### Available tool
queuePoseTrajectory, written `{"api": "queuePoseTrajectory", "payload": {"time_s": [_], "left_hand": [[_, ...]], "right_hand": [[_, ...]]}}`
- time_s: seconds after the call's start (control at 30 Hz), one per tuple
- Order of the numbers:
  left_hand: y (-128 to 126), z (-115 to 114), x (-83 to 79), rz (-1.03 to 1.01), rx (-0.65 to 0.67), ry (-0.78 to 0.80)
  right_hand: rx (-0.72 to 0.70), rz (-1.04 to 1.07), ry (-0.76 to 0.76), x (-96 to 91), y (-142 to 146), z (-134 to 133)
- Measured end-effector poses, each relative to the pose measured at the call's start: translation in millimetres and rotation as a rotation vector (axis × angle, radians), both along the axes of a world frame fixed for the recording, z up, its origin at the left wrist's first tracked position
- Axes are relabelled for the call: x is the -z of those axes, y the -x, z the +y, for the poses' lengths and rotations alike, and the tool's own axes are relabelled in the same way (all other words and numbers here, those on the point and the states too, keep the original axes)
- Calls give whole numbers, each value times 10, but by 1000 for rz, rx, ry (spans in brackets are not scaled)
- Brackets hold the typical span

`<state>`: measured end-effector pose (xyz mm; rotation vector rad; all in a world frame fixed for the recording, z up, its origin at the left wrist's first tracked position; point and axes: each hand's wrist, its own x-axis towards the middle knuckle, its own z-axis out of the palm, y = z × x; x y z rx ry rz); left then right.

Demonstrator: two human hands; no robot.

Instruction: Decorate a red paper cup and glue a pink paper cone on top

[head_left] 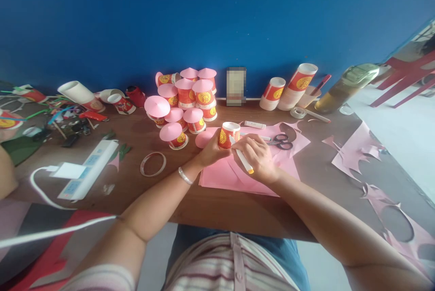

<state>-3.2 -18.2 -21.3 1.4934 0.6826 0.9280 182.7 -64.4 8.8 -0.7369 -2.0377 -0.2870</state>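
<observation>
My left hand [210, 151] is wrapped round a red paper cup [225, 137] with a yellow emblem and a white rim. Its open mouth faces up, above pink paper sheets [244, 180]. In my right hand [258, 155] is a white marker [243, 159] with an orange end, its other end at the cup's side. Whether the tip touches the cup I cannot tell. Black-handled scissors [284, 141] and a second white marker [255, 125] lie just beyond my right hand. Left of the cup stand several red cups with pink cone tops [203, 86].
Left are a white power strip [91, 166] with a plugged charger and a tape ring [152, 164]. Stacked cups [299, 84], a bottle [346, 87] and a tape roll [298, 112] stand back right. Cut pink scraps [356, 150] lie right. A blurred rectangular object [236, 86] leans against the blue wall.
</observation>
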Motion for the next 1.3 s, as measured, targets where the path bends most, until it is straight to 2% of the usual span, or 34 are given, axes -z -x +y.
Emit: {"api": "queuePoseTrajectory", "payload": {"time_s": [0.47,0.7,1.1,1.3], "left_hand": [[15,-6,0,65,-87,35],[20,2,18,51,-66,30],[-25,-41,-106,-3,-90,29],[-28,-44,-120,7,-90,37]], "right_hand": [[-16,-12,-28,-58,48,-33],[-5,-25,-25,-61,47,-41],[-58,-41,34,33,31,-31],[-56,-29,15,25,47,-29]]}}
